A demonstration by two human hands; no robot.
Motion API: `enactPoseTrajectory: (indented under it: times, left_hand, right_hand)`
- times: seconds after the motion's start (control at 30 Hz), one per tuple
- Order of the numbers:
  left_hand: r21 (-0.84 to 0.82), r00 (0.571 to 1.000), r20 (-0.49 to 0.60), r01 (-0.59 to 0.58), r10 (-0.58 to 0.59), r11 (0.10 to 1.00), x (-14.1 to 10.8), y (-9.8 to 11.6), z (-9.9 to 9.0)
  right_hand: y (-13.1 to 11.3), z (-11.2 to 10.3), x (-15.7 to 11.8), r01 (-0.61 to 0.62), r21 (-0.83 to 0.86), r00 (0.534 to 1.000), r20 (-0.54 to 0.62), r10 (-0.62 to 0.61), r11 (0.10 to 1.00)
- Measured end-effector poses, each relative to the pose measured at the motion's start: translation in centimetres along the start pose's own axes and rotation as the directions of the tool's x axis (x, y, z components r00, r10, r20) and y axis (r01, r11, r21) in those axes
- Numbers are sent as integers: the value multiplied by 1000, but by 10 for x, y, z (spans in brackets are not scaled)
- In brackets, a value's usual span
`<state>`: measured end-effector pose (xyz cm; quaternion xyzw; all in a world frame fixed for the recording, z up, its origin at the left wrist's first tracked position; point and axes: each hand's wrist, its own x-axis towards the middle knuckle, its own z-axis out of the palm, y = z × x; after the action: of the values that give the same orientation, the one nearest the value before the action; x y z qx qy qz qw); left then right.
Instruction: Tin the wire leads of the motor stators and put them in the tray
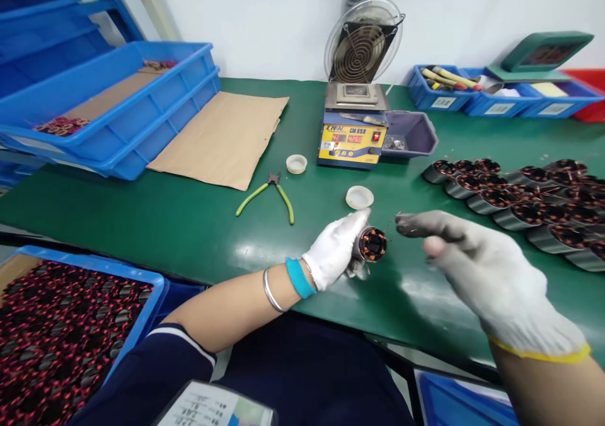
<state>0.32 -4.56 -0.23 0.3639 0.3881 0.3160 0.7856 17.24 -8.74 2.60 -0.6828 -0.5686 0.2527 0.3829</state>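
My left hand, in a white glove, is wrapped round a small cylindrical stator with copper windings; its open end faces up toward the camera. To the right of it is my right hand, in a white glove with darkened fingertips and a bare thumb tip. Its thumb and index finger are apart, near thin wires that stick out from the stator; whether the fingers touch a wire cannot be made out. Just beyond the left hand lies a shallow white cap.
Green-handled cutters, another white cap and cardboard lie left. A solder pot stands behind, beside a purple bin. Several stators stand right. Blue crates are left; a tray of stators is lower left.
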Motion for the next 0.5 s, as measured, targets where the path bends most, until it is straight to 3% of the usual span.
enactPoseTrajectory:
  times: [0.17, 0.23, 0.3, 0.37, 0.43, 0.47, 0.5]
  left_hand:
    - [-143, 981, -193, -59, 30, 988, 2, 3, 3]
    - [-182, 970, -236, -96, 52, 979, 4, 5, 4]
    - [-223, 969, -241, -119, 64, 968, 6, 6, 4]
    - [-268, 969, -240, -126, 60, 955, 7, 6, 5]
    - [-288, 972, -230, -110, 43, 951, 7, 5, 5]
    - [-287, 974, -224, -101, 36, 953, 6, 5, 6]
    - [-277, 977, -210, -90, 32, 957, 5, 5, 7]
  right_hand:
    - [7, 14, -4, -19, 174, 970, -236, 60, 985]
    - [11, 19, -4, 172, 88, 942, -307, -137, 981]
    - [12, 22, -4, 463, -154, 839, -242, -487, 873]
    - [10, 24, -3, 679, -356, 670, -56, -740, 642]
    - [9, 23, -3, 771, -425, 548, 64, -834, 474]
    - [10, 22, -4, 791, -420, 521, 82, -850, 445]
    - [11, 20, -5, 794, -408, 523, 83, -848, 450]
